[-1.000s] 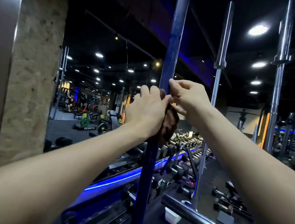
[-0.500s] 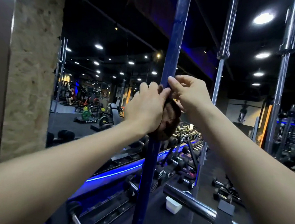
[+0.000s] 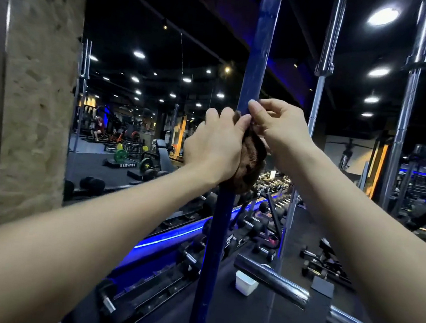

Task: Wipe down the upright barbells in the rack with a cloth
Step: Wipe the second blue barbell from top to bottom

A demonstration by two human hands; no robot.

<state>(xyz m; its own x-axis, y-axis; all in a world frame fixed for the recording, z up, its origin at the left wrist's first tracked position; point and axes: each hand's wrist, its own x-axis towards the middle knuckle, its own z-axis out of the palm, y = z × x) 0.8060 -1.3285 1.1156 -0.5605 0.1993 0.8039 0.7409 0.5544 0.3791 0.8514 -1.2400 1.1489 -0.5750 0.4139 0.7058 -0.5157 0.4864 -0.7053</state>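
The nearest upright barbell (image 3: 258, 60) is blue-coated metal, matt and scuffed. The brown cloth (image 3: 250, 165) looks soft and fuzzy. At 1 o'clock stands a glossy chrome barbell (image 3: 321, 88) (bright reflections). The pillar (image 3: 39, 88) at 9 o'clock is rough stone.

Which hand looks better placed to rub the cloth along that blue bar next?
Probably the left hand: it grips the brown cloth around the blue barbell. The right hand only pinches the cloth's top edge.
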